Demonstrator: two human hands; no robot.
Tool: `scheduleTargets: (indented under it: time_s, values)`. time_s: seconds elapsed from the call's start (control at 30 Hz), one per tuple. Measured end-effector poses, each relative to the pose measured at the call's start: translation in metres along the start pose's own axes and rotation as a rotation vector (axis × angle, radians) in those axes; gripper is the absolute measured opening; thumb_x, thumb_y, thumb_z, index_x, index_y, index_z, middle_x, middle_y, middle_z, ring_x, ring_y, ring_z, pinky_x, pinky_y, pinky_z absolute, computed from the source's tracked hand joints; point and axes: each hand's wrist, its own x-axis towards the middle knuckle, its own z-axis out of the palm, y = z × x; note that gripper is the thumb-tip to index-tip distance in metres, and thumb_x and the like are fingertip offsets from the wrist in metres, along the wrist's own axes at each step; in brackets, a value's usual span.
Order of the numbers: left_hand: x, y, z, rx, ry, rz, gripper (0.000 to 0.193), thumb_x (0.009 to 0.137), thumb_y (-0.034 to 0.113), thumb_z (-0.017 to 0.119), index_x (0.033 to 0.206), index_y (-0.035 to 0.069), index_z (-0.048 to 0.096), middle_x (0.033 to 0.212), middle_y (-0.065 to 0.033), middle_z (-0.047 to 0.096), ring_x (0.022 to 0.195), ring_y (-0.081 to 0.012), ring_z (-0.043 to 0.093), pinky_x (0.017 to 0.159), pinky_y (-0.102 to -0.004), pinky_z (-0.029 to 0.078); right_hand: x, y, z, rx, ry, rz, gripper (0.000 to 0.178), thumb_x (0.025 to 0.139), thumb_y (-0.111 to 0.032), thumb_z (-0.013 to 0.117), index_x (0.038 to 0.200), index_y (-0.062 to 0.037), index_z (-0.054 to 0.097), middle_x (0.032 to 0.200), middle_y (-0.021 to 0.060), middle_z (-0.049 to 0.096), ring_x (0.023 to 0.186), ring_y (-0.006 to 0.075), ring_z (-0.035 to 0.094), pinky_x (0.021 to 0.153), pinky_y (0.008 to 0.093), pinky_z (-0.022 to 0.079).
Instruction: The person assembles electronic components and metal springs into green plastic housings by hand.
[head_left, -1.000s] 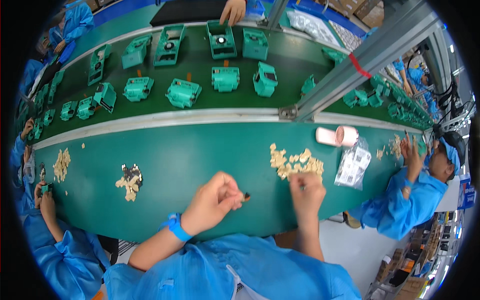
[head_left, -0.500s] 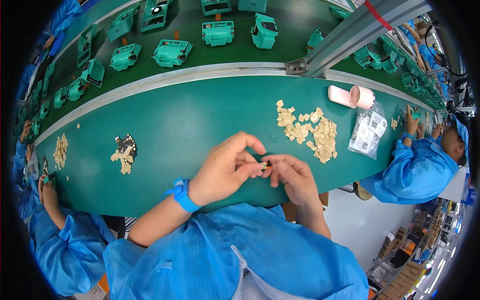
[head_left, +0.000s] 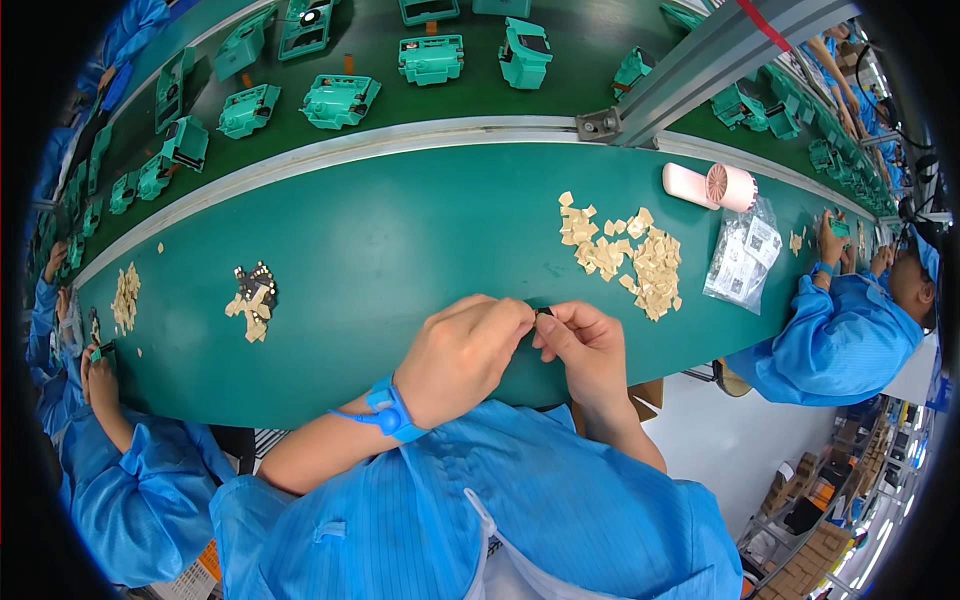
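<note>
In front of my chest, my two hands meet over a small black component (head_left: 543, 311), mostly hidden by the fingertips. My right hand (head_left: 588, 350) pinches it between thumb and forefinger. From the other side, my left hand (head_left: 462, 352) is closed, back turned up, its fingertips pressed at the part's left edge. A blue wrist strap (head_left: 390, 408) circles my left wrist. To the left on the green bench lies a small heap of black parts (head_left: 262, 288) mixed with tan pieces. Right of my hands spreads a pile of tan paper-like pieces (head_left: 652, 268).
A pink handheld fan (head_left: 732, 187) and a clear bag with white labels (head_left: 742, 262) lie at the right. Beyond the metal rail (head_left: 400, 135), several green housings (head_left: 340, 101) stand on a belt. Co-workers in blue sit on both sides; a metal post (head_left: 700, 75) rises far right.
My left hand has rolled over, back upward, and its fingers have closed in at the component. My right fingers have drawn into a pinch. The component shows less than before.
</note>
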Motion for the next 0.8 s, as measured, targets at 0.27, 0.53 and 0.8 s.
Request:
scheduleTargets:
  time_s: [0.27, 0.53, 0.8]
  values:
    - [0.003, -0.006, 0.012, -0.168, 0.011, -0.178, 0.018, 0.078, -0.004, 0.07, 0.091, 0.0, 0.058, 0.08, -0.0115, 0.068, 0.075, -0.0225, 0.072, 0.066, -0.0296, 0.058, 0.0, 0.005, 0.003, -0.203, 0.08, -0.133, 0.009, 0.09, -0.007, 0.065, 0.093, 0.0017, 0.067, 0.075, 0.0015, 0.064, 0.065, 0.0049, 0.056, 0.059, 0.0196, 0.045]
    - [0.035, -0.021, 0.026, -0.409, -0.047, -0.439, 0.02, 0.077, -0.005, 0.066, 0.091, 0.001, 0.052, 0.079, -0.0103, 0.069, 0.069, -0.0151, 0.069, 0.064, -0.0262, 0.055, -0.004, -0.007, -0.031, -0.131, 0.285, -0.22, 0.007, 0.09, -0.004, 0.064, 0.092, 0.0021, 0.067, 0.076, 0.0035, 0.065, 0.063, 0.0058, 0.058, 0.057, 0.0196, 0.046]
    - [0.068, -0.038, 0.075, -0.221, 0.037, -0.081, 0.01, 0.085, 0.007, 0.067, 0.089, 0.0, 0.061, 0.075, -0.01, 0.066, 0.069, -0.0164, 0.065, 0.061, -0.0314, 0.05, -0.008, -0.028, -0.062, -0.29, 0.549, -0.473, 0.013, 0.09, -0.008, 0.067, 0.096, 0.0041, 0.066, 0.082, 0.0062, 0.064, 0.068, 0.0074, 0.059, 0.058, 0.0194, 0.046]
